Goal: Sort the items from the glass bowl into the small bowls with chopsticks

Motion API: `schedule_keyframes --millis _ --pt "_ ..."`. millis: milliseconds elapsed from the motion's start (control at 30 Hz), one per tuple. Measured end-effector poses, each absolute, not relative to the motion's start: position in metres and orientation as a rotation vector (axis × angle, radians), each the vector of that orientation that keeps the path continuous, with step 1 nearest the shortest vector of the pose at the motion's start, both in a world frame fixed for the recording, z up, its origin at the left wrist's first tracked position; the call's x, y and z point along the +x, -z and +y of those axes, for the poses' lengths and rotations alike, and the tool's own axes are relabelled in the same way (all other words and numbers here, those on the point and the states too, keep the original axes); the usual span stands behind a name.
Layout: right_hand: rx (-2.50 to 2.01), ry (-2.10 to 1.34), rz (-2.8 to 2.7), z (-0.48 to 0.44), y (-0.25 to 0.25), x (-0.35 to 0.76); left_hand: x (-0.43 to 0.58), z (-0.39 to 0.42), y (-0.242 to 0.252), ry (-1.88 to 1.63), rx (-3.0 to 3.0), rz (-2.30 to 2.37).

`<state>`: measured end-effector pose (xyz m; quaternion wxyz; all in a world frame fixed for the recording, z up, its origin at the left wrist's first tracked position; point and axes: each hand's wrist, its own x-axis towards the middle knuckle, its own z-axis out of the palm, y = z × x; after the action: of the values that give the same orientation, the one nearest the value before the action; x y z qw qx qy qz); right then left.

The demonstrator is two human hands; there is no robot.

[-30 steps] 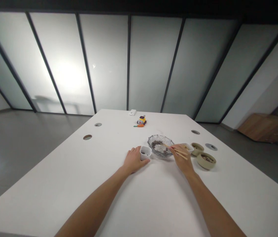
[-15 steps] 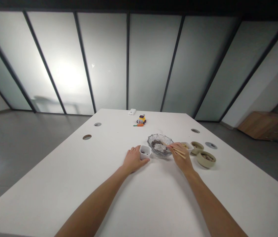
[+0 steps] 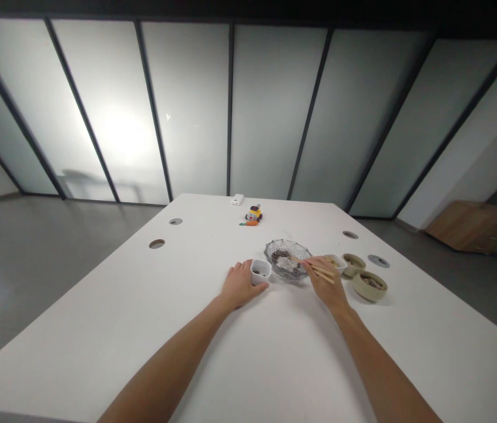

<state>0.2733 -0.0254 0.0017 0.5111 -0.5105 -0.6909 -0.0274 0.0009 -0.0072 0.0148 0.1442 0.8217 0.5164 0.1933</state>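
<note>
My left hand (image 3: 238, 285) rests on the white table (image 3: 151, 329) with its fingers curled round the side of a small white square cup (image 3: 260, 271) that has dark bits inside. My right hand (image 3: 325, 283) grips a pair of wooden chopsticks (image 3: 314, 268), whose tips reach into a clear glass bowl (image 3: 287, 258) holding dark small pieces. The glass bowl stands between my two hands.
Right of the glass bowl are a small white dish (image 3: 335, 262) and two beige bowls (image 3: 353, 264) (image 3: 369, 285). A small toy car (image 3: 254, 214) and a white box (image 3: 237, 200) lie at the far edge. Round cable holes (image 3: 157, 243) dot the table. A wooden cabinet (image 3: 477, 226) stands at right.
</note>
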Motion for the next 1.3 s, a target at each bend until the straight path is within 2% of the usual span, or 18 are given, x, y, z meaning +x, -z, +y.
schedule_keyframes --millis 300,500,767,1300 --pt "-1.251 0.15 -1.436 -0.029 -0.019 0.273 0.0 -0.004 -0.008 -0.591 2.354 1.476" --pt "-1.144 -0.319 -1.253 -0.043 -0.033 0.255 0.0 -0.006 -0.012 -0.574 2.357 1.482" --pt "-1.218 0.194 -1.552 -0.044 -0.031 0.257 0.001 -0.005 -0.01 -0.578 2.361 1.474" --pt "-1.191 -0.039 -1.666 -0.022 -0.006 0.258 0.001 -0.007 -0.014 -0.551 2.366 1.489"
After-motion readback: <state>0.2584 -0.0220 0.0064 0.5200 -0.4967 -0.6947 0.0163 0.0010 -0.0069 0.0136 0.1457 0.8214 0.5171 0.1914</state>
